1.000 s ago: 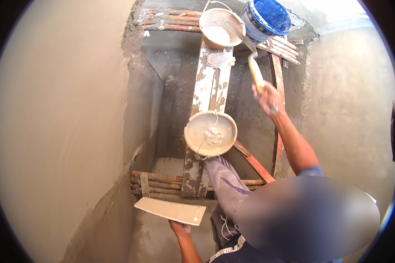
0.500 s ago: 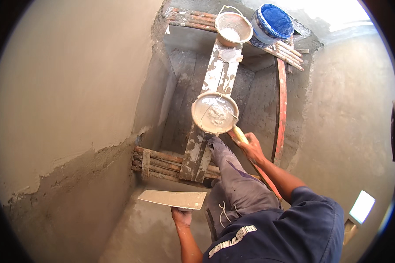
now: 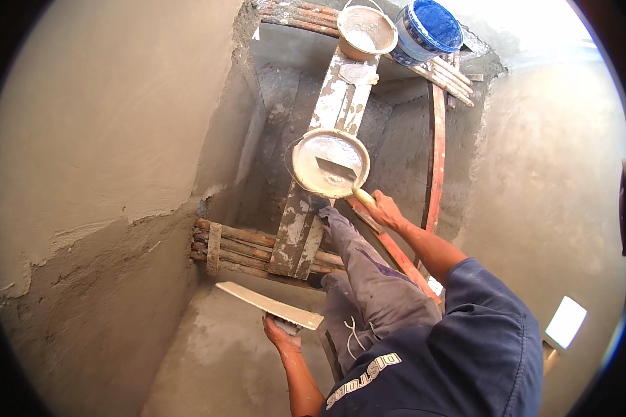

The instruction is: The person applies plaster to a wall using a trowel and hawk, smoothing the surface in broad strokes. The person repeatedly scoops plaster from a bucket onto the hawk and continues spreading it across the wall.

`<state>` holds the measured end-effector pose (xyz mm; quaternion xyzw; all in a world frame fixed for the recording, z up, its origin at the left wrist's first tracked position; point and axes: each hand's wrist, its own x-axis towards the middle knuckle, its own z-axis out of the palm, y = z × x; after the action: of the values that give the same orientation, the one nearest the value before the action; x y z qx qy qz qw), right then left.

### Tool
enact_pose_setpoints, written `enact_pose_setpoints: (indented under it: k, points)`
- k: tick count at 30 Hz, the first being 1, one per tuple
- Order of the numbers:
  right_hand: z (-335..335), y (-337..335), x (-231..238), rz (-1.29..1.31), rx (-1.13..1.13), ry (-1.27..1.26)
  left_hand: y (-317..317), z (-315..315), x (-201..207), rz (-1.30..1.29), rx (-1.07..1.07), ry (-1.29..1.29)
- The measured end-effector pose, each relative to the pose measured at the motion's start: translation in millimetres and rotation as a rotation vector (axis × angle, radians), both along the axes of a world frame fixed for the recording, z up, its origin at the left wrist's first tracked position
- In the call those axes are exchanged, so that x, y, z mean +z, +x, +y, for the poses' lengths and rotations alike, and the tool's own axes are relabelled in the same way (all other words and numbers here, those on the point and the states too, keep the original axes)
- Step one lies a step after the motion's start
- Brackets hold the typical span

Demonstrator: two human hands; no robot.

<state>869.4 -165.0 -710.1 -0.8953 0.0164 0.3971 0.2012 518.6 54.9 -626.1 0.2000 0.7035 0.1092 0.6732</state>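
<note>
My right hand [image 3: 384, 209] is closed round the yellow handle of a trowel [image 3: 364, 197]. Its dark flat blade lies inside a pale bucket [image 3: 297, 174] holding wet whitish plaster [image 3: 325, 145]. That bucket rests on the plaster-stained plank in front of my bent leg. Lower on the left, my left hand [image 3: 284, 334] grips a long, slightly curved plastering trowel [image 3: 268, 303] from beneath. The plate is cream-coloured and held away from the wall; its handle is mostly hidden by my fingers.
The plank [image 3: 300, 233] bridges bundled poles [image 3: 238, 244]. At its far end stand another pale bucket [image 3: 366, 33] and a blue bucket [image 3: 435, 31]. Red bars [image 3: 435, 160] run along the right. A partly plastered wall [image 3: 104, 125] rises on the left.
The trowel blade now shows inside the near bucket, with my right hand a little closer to its rim. The plate in my left hand has tilted, its right end lower. The whole view has shifted slightly.
</note>
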Motion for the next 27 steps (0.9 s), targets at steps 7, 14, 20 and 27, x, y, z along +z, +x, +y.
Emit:
enact_pose_setpoints:
  k: [7,14,20,27]
  points:
    - [-24,15,-35,-0.159,-0.024,-0.17,20,1,-5,-0.103,0.098,-0.042]
    - [13,22,-144,0.157,-0.136,0.091,15,1,-13,-0.305,0.022,-0.077]
    - [122,45,-137,0.288,-0.395,-0.015,17,-2,-23,-0.249,0.061,-0.095]
    - [127,-44,-107,-0.056,-0.034,-0.118,30,-11,-24,-0.27,0.049,-0.127]
